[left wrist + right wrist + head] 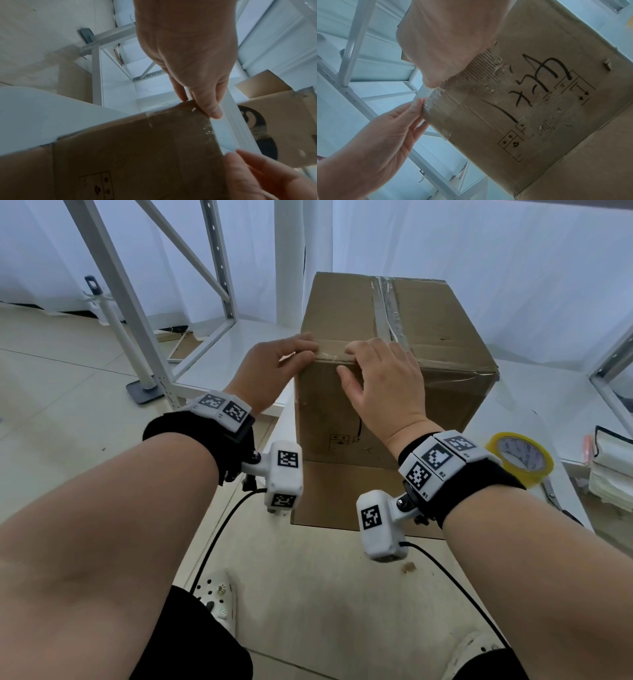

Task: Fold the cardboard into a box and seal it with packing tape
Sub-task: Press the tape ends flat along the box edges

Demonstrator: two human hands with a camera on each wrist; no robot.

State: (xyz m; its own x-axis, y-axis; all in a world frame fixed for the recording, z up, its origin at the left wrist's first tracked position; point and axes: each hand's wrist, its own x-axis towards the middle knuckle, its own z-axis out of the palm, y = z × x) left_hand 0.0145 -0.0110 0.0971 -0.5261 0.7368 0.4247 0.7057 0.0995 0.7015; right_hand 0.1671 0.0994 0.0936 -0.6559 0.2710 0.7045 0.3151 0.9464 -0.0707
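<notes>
A tall cardboard box stands on the white table, its top seam covered by clear tape. A second strip of clear tape runs along the near top edge. My left hand lies at the near left corner with straight fingers on the tape; the right wrist view shows the left hand touching that corner. My right hand rests over the same edge, fingers on top and thumb on the front face. A lower flap lies open toward me.
A yellow-cored roll of packing tape sits on the table at the right, with a metal tool in front of it and a stack of white material beyond. White shelving frames stand at the left.
</notes>
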